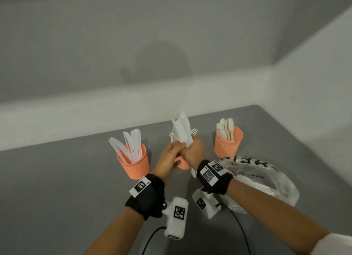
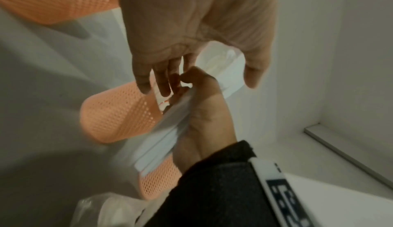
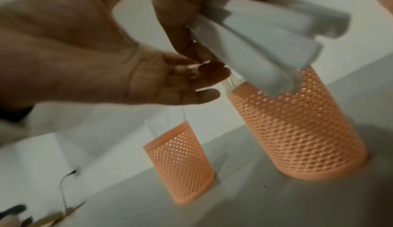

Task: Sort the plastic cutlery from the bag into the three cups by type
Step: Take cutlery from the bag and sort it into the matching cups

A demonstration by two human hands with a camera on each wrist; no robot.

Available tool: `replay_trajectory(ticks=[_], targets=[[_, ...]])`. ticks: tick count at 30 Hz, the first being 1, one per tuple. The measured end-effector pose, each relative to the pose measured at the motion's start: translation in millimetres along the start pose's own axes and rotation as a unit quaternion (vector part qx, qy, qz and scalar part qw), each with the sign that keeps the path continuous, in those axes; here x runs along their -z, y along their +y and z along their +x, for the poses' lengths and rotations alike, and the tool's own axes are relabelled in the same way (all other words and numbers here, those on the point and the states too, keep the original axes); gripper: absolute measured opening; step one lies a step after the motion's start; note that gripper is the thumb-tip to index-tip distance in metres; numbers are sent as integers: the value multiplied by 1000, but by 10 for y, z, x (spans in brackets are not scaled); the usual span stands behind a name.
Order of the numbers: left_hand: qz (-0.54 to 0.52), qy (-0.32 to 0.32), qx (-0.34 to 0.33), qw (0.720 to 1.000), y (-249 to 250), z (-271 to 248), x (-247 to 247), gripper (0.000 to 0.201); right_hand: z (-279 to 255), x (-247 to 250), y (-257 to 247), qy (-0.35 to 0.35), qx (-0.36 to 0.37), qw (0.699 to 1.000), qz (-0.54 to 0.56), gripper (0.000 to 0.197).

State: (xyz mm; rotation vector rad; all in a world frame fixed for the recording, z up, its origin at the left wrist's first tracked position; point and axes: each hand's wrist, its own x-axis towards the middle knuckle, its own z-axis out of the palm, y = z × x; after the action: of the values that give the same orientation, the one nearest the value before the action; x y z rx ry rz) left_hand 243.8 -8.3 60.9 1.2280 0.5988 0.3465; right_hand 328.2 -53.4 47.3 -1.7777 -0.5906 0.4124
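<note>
My right hand (image 1: 193, 151) has its grip tight around a bunch of white cutlery (image 1: 182, 131), held up over the middle cup (image 1: 182, 163). My left hand (image 1: 169, 157) is right beside it with fingers out straight, loose and holding nothing, its fingertips (image 2: 144, 86) touching the bunch. The plastic bag (image 1: 266, 182) lies on the gray counter (image 1: 57, 188) just right of my right wrist. A little farther out on the left stands the cup of knives (image 1: 133, 163). Its knives poke up out of the top. On the far right stands the cup of spoons (image 1: 227, 144), just behind the bag. Some fork tips (image 1: 194, 130) show behind the bunch, above the middle cup.
</note>
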Motion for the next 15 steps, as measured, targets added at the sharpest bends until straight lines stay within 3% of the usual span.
replay_trajectory(ticks=[2, 4, 6, 8, 11, 15], targets=[[44, 24, -29, 998, 69, 21, -52, 37, -53, -17, 10, -35, 17, 999, -32, 30], [66, 104, -54, 991, 87, 44, -109, 36, -105, -53, 7, -80, 25, 993, -79, 45], [41, 169, -55, 983, 96, 78, -118, 32, -124, -101, 10, -89, 43, 980, -172, 39], [17, 184, -36, 982, 102, 117, -64, 31, -144, -104, -27, -97, 79, 979, -163, 32], [26, 141, -23, 989, 160, 148, 40, 26, -126, -20, -77, -195, 56, 979, -16, 28], [8, 27, -22, 999, 270, 105, 130, 14, -109, 116, -159, -362, -52, 923, 118, 11]])
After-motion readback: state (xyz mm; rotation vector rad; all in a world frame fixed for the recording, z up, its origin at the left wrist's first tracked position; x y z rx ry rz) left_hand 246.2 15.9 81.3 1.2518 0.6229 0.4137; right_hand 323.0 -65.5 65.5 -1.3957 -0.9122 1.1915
